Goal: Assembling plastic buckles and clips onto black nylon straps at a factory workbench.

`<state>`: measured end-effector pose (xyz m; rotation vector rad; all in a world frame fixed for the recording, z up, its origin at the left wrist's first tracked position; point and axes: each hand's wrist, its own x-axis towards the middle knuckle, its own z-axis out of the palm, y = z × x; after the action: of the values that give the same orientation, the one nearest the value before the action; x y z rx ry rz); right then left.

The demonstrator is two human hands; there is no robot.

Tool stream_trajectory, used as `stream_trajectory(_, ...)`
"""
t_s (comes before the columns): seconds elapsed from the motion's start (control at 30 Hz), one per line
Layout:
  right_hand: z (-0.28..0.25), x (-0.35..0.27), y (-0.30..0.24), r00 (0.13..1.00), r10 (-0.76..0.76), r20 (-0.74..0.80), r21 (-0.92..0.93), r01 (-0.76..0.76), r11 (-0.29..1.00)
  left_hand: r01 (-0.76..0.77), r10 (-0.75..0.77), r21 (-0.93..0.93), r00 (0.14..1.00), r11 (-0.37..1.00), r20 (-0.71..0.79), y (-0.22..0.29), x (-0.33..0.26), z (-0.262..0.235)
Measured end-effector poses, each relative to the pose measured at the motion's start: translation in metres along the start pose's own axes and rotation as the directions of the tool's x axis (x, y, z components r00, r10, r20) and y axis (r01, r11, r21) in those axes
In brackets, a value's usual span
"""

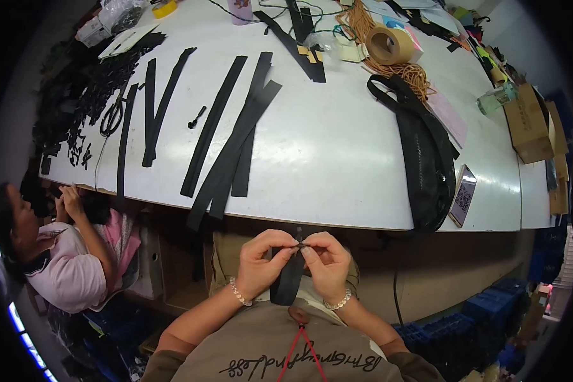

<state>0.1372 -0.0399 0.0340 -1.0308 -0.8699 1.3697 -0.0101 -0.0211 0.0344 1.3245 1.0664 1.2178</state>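
Observation:
Close to my body, just off the table's near edge, my left hand [261, 260] and my right hand [328, 262] meet fingertip to fingertip. Both pinch the upper end of a black zipper tape [288, 278], whose looped length hangs down between them. Any small part at the pinch is hidden by my fingers. Beyond my hands, more black tapes [211, 135] lie flat on the white table [325, 153], some of them crossed. A small black zipper pull [197, 118] rests beside them.
Black scissors [112, 119] lie by a heap of small black parts [60, 102] at the left. To the right are a black bag [423, 159], a phone [463, 196], a tape roll [389, 46] and cardboard boxes [528, 124]. Another person [70, 261] sits at the left.

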Motion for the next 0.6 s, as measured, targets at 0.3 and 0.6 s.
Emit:
stream_trajectory(0.3,0.003,0.000,-0.004,0.991,-0.127,0.028,-0.152,0.130,0.980,0.052,-0.052,-0.016,0.998,0.999,-0.034,0.003,-0.003,0.002)
stream_trajectory(0.6,-0.015,0.008,0.027,0.945,0.320,-0.070,-0.020,-0.322,0.946,0.515,-0.534,-0.264,0.845,0.816,-0.003,-0.036,-0.006,0.007)
